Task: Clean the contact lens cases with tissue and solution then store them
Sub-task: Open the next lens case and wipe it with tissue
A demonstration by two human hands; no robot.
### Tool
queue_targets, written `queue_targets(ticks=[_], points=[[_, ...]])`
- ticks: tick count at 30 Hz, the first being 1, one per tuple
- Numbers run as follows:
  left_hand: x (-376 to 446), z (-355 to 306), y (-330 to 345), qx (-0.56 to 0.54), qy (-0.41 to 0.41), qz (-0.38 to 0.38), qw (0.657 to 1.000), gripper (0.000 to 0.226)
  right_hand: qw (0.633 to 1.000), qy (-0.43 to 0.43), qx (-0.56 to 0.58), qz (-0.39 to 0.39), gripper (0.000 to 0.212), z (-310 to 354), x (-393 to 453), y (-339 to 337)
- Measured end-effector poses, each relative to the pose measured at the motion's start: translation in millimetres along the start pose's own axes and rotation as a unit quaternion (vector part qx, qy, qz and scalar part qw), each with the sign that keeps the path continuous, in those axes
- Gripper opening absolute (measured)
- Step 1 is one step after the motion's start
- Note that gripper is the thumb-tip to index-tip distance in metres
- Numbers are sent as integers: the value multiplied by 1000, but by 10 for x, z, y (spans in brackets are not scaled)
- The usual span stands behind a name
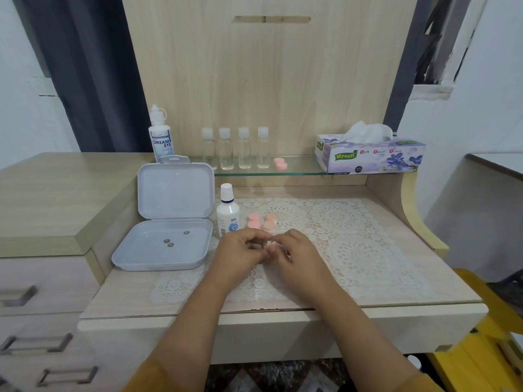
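Both hands: left hand [240, 248] and right hand [294, 254] together pinch one small lens case [270, 246].
Spare cases [261, 222]: just beyond fingertips.
Nearer: neither.

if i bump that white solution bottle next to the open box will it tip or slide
The solution bottle would probably tip rather than slide: it stands tall and narrow on the lace mat, whose openwork likely catches its base. It looks like light plastic, so unlikely to break.
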State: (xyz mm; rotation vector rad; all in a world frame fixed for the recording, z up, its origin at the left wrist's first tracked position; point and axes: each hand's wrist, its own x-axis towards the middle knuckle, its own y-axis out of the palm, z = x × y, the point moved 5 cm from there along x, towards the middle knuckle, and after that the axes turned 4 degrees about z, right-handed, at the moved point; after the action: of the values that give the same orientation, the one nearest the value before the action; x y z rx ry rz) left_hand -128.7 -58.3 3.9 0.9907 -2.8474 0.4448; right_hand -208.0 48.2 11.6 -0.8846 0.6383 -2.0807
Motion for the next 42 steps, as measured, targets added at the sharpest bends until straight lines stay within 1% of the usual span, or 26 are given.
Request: queue_targets(ticks=[5, 10, 12, 14, 16, 18, 20, 22, 24, 26, 32, 35, 39, 41, 42], points=[[-15, -4, 19, -41, 0, 19, 999, 33, 999, 25, 31, -10, 19, -66, 32, -18], [-12, -7, 28, -82, -13, 18, 996, 32, 994, 47, 97, -21, 16, -94, 29, -39], [-16, -29, 18, -106, -18, -1, 994, 30, 980, 74, 173, -66, 16, -148, 7, -99], [-13, -41, -14, -100, -22, -24, 994, 28, 957, 103, 236, -135, 16, -206, -35, -188], [-17, -53, -21, -88, -21, -26, 996, 28, 944, 116, 253, -177, 14, -229, -61, -235], [-23, -59, -11, -89, -20, -20, 996, 28, 951, 106, 237, -171, 16, -202, -62, -232], [-33, -67, -3, -91, -19, -15, 996, 29, 966, 80, 202, -143, 14, -149, -50, -193], [-31, -66, -1, -98, -14, -7, 995, 31, 983, 34, 130, -123, 16, -105, -37, -158], [-23, -55, -2, -100, -8, 0, 995, 33, 992, -15, 64, -104, 18, -69, -31, -108], [-24, -49, -5, -84, -6, -1, 996, 33, 995, -32, 32, -90, 19, -56, -28, -67], [-26, -41, -16, -18, -8, -25, 999, 34, 992, -48, -84, -75, 20, -62, -3, 49], [-35, -51, -7, -2, 0, -19, 1000, 34, 993, -37, -91, -61, 23, -61, 11, 53], [-32, -51, -6, 4, 10, -14, 1000, 40, 995, -15, -94, -19, 42, -31, 36, 51], [-31, -55, 4, -5, 14, -7, 1000, 40, 996, -8, -84, -15, 40, -44, 37, 46], [-29, -53, 11, -18, 13, -4, 1000, 40, 997, 2, -70, -15, 35, -58, 38, 37]])
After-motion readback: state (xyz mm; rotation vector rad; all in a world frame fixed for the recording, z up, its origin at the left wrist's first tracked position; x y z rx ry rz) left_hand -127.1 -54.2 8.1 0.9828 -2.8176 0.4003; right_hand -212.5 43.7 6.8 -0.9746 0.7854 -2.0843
